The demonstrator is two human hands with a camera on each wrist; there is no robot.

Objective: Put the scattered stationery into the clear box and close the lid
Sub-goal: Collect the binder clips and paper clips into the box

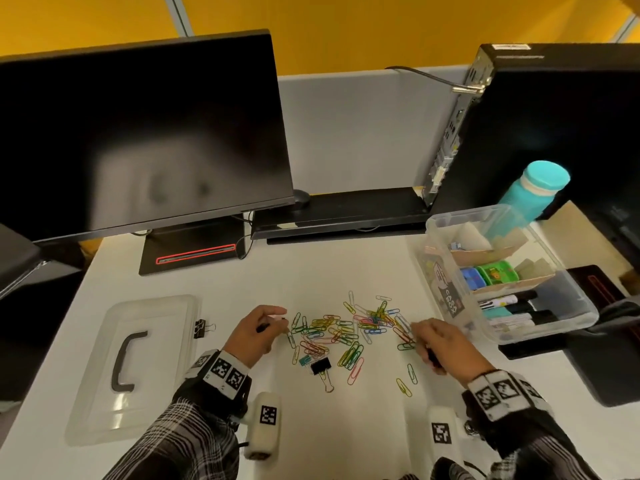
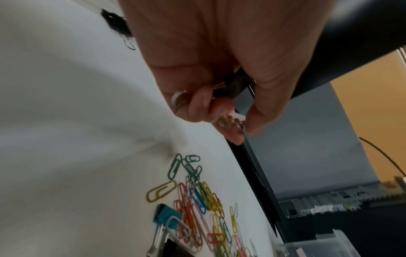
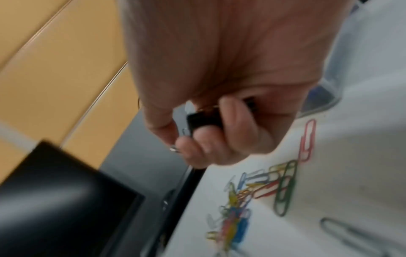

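Note:
Several coloured paper clips [image 1: 346,330] lie in a loose pile on the white desk. At the pile's left edge my left hand [image 1: 277,323] has its fingers curled; the left wrist view shows it gripping black binder clips [image 2: 236,83] in the palm and pinching a small clip at the fingertips [image 2: 250,128]. My right hand [image 1: 420,336], at the pile's right edge, is curled round a black binder clip [image 3: 202,120]. One black binder clip [image 1: 320,367] and a small teal one [image 1: 304,360] lie by the pile. The clear box [image 1: 575,317] stands open at the right; its lid [image 1: 166,306] lies at the left.
Another black binder clip [image 1: 200,329] sits beside the lid's right edge. A monitor [image 1: 145,133] and its stand fill the back left, a keyboard [image 1: 346,209] lies behind the pile, and a computer tower [image 1: 554,126] with a teal bottle [image 1: 533,192] stands behind the box.

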